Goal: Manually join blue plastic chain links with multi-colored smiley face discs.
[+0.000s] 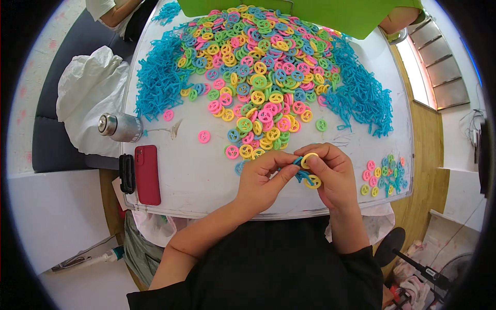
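Note:
Close to the table's near edge, my two hands meet over a small blue plastic piece (300, 176). My left hand (262, 182) pinches the blue piece between thumb and fingers. In my right hand (333, 174), a yellow spoked toy wheel (309, 160) is gripped under the thumb, against the blue part. A second yellow wheel (312, 182) sits just below it, apparently joined to the blue plastic. My fingers hide part of how they connect. Beyond my hands spreads a large heap of pink, yellow, green and blue wheels (258, 82).
Blue plastic pieces are heaped at left (160, 77) and right (361, 90). Loose wheels and blue parts (385, 175) lie near the right edge. A red phone (148, 175), black case (126, 173) and metal bottle (121, 127) stand left. A green panel (330, 18) borders the far side; other people's arms show there.

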